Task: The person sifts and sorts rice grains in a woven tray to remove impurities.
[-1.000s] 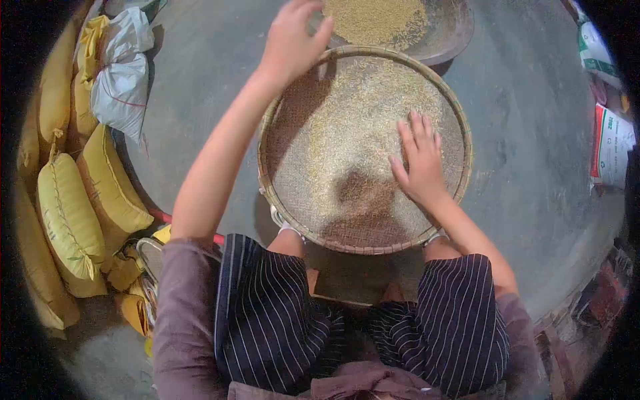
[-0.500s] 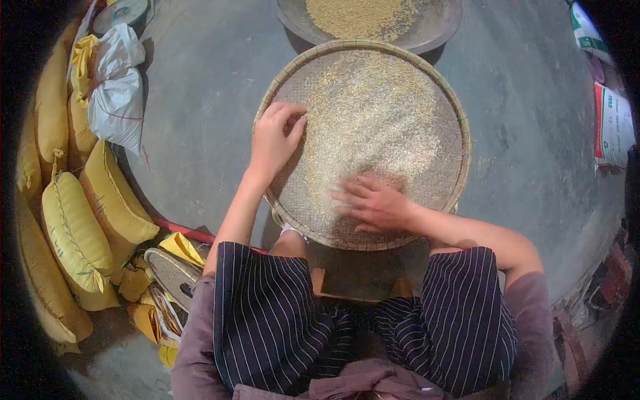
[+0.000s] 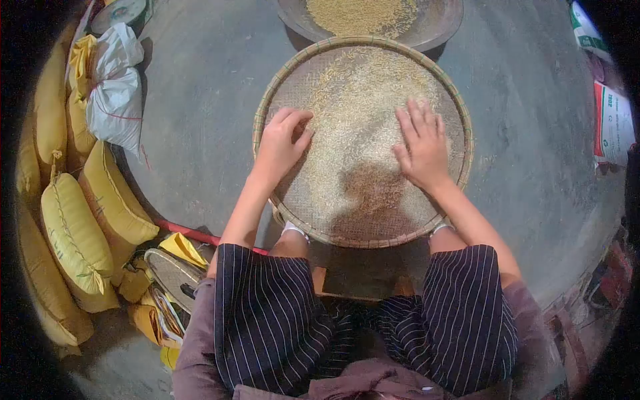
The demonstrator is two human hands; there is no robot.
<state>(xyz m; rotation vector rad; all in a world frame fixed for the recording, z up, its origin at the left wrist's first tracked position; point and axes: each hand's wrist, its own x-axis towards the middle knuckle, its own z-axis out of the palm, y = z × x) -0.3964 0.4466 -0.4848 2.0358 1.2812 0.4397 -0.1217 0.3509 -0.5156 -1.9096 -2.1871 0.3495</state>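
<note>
A round woven tray [image 3: 363,244] rests over my knees, with pale grain [image 3: 353,127] spread across its middle and upper part. My right hand [image 3: 423,143] lies flat on the grain at the tray's right side, fingers stretched out and pointing away from me. At the left side, my left hand [image 3: 285,143] is bent over the tray, thumb and fingers curved towards each other beside the grain's edge. Whether anything is between those fingertips is too small to tell. Bare weave and a shadow show in the tray's near part.
Beyond the tray stands a wide metal pan [image 3: 440,27] holding yellow grain. Full yellow sacks [image 3: 77,233] and a tied white bag [image 3: 117,100] line the left. A smaller woven tray [image 3: 167,273] leans near my left leg. Printed bags [image 3: 613,123] lie far right.
My right hand has moved from the tray's near middle up and to the right, over the grain. My left hand has stayed at the left side, shifted very slightly.
</note>
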